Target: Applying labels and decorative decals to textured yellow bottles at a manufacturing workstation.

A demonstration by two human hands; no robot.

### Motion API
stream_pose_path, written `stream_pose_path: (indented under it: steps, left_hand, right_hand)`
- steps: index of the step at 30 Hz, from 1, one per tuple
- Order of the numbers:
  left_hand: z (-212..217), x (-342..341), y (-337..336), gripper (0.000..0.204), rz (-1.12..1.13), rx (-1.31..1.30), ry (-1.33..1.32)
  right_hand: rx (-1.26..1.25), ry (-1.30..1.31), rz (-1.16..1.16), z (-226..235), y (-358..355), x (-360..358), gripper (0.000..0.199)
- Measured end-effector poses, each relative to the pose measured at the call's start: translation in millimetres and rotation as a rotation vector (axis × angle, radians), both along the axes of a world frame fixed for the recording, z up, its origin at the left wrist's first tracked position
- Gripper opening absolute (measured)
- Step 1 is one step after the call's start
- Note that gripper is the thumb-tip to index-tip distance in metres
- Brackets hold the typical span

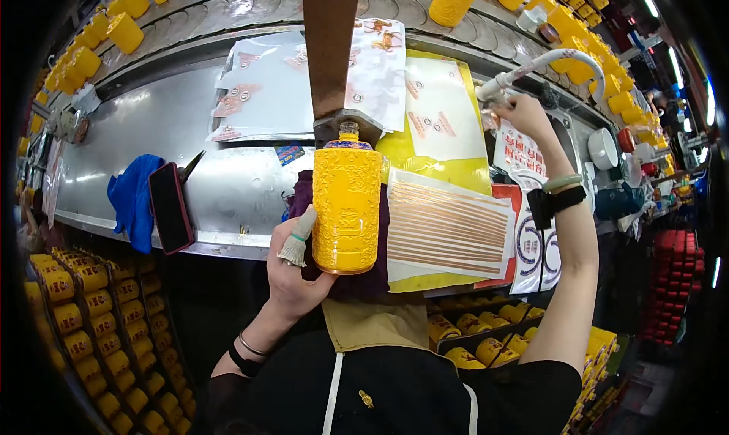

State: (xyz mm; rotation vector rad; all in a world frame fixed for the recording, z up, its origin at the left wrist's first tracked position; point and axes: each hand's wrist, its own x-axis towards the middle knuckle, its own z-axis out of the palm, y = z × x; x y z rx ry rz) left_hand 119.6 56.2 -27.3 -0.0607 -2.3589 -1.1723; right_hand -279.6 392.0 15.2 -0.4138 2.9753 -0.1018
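Crates of finished yellow bottles (83, 298) stacked low on my left, plenty done already. More yellow bottles (125, 31) ride the curved conveyor (228, 6) along the far side.

On the steel bench (228, 184): a blue cloth (133, 196), a dark phone (169, 207) leaning beside it, then label sheets in clear sleeves (266, 86).

My left hand (292, 272) is clamped round the lower part of the yellow embossed bottle (347, 207), a cloth cot on one finger. Bottle lies on a dark purple cloth (372, 279), neck pushed up against the metal fixture under the brown post (330, 48). I can't see a label on its face, so this one looks mid-process, not finished.

Right of it: a sheet of thin copper-coloured strips (448, 226) on yellow backing, nearly full from what I see, then red-and-white round labels (531, 245).

My right hand (524, 112) is up and well apart from the left, fingers closed at the nozzle end of a white hose (558, 59). Can't tell exactly what it pinches.

Far right: white bowl (602, 148), more yellow bottles (615, 101), red crates (676, 283). Factory line, ceiling strip lights.
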Motion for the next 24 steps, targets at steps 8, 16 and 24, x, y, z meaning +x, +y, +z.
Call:
stream_pose_path:
  steps: [8, 16, 24]
  left_hand:
    - [13, 11, 4, 0.081, -0.014, 0.04, 0.018]
    - [-16, 16, 18, 0.08, 0.044, 0.041, 0.07]
    - [-10, 14, 13, 0.078, -0.02, 0.113, 0.079]
  right_hand:
    - [0.107, 0.086, 0.102, -93, 59, 1, 0.042]
    - [0.197, 0.179, 0.087, -44, 36, 12, 0.04]
    - [-0.02, 0.345, 0.16, 55, -26, 129, 0.031]
